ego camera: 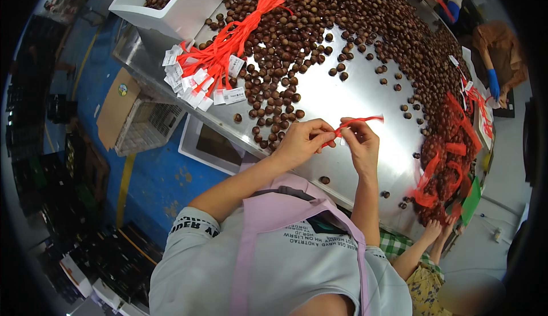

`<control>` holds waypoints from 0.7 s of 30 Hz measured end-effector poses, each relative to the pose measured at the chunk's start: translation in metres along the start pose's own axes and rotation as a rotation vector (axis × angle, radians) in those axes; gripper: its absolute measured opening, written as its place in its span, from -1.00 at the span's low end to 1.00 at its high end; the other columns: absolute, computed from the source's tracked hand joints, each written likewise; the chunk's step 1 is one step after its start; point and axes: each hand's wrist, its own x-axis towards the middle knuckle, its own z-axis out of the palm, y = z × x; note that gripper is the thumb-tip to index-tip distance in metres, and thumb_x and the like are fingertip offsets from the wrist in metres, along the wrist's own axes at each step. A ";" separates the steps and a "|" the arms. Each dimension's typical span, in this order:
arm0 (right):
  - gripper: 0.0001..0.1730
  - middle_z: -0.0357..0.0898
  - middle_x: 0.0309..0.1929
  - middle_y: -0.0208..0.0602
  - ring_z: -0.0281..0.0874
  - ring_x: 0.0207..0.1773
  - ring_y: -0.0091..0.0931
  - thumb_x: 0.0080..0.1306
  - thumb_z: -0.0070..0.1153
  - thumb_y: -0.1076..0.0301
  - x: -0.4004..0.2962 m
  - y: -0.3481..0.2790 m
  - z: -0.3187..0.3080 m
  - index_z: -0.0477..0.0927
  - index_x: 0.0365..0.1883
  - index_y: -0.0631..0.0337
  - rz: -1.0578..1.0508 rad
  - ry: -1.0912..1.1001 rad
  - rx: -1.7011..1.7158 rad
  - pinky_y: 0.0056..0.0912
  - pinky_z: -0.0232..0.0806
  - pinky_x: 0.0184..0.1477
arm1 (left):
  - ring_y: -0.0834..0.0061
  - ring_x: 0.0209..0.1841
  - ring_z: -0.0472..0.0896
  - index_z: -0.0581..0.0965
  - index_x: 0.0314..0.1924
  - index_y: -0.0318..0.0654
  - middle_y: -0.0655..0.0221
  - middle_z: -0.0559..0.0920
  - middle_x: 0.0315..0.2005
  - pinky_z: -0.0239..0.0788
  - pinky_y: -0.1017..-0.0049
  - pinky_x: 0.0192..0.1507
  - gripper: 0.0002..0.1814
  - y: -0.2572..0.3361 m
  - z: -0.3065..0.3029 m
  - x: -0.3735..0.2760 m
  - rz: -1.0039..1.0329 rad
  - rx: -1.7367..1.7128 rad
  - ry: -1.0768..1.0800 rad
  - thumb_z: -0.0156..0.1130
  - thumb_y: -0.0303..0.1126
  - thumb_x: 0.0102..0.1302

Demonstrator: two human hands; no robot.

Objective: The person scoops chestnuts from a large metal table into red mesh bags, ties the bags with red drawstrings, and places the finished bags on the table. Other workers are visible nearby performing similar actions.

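Observation:
Both hands meet over the bare front part of a steel table (317,95). My left hand (306,141) pinches one end of a red mesh bag (359,120) between thumb and fingertips. On the other side of it, my right hand (361,144) grips the same mesh with thumb and fingers; its thin end sticks out to the right. A bit of white tag shows between the hands. Left of them lies a bundle of red mesh bags (239,37) with white printed tags (195,87). Loose brown nuts, which look like macadamias (274,110), lie beside my left hand.
A heap of nuts (364,3) covers the table's far side. A white bin (184,12) stands at the back left. Filled red mesh bags (445,166) lie at the right, where a co-worker's hands (434,232) touch them. Other gloved co-workers stand across. A plastic crate (147,123) sits on the floor.

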 end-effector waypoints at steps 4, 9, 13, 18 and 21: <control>-0.86 0.49 -0.43 -0.43 0.31 -0.50 -0.70 0.10 0.18 0.40 -0.003 0.013 -0.003 0.57 -0.41 0.30 -0.057 -0.073 -0.008 -0.70 0.17 -0.45 | 0.74 -0.64 0.38 0.56 -0.39 -0.31 0.47 0.55 -0.62 0.22 0.73 -0.57 -0.88 -0.012 0.004 0.004 0.229 0.190 0.155 0.20 -0.40 0.13; -0.87 0.44 -0.50 -0.44 0.33 -0.49 -0.69 0.10 0.18 0.41 -0.006 0.013 -0.007 0.56 -0.41 0.28 0.076 -0.053 0.045 -0.67 0.20 -0.42 | 0.75 -0.62 0.38 0.56 -0.39 -0.31 0.54 0.46 -0.68 0.18 0.74 -0.56 -0.89 -0.026 0.008 0.011 0.391 0.191 0.221 0.23 -0.43 0.10; -0.89 0.43 -0.50 -0.43 0.32 -0.49 -0.68 0.10 0.15 0.44 -0.010 0.026 -0.008 0.53 -0.41 0.29 -0.004 -0.043 0.047 -0.66 0.21 -0.43 | 0.79 -0.61 0.34 0.54 -0.38 -0.32 0.57 0.43 -0.66 0.12 0.76 -0.59 -0.89 -0.023 0.005 0.007 -0.119 -0.209 0.197 0.21 -0.42 0.13; -0.93 0.46 -0.41 -0.33 0.36 -0.53 -0.64 0.03 0.10 0.57 -0.008 0.018 0.005 0.47 -0.50 0.31 -0.265 -0.063 -0.158 -0.65 0.24 -0.51 | 0.83 -0.67 0.27 0.52 -0.32 -0.31 0.60 0.41 -0.70 0.00 0.75 -0.66 -0.86 -0.041 0.008 0.018 -0.018 -0.017 0.249 0.17 -0.40 0.17; -0.89 0.46 -0.39 -0.27 0.40 -0.55 -0.58 -0.01 0.11 0.60 -0.004 0.022 0.006 0.45 -0.49 0.30 -0.392 -0.078 -0.295 -0.62 0.27 -0.55 | 0.81 -0.52 0.37 0.51 -0.25 -0.32 0.51 0.50 -0.54 0.14 0.78 -0.51 -0.84 -0.024 0.008 0.018 -0.186 -0.183 0.168 0.14 -0.42 0.19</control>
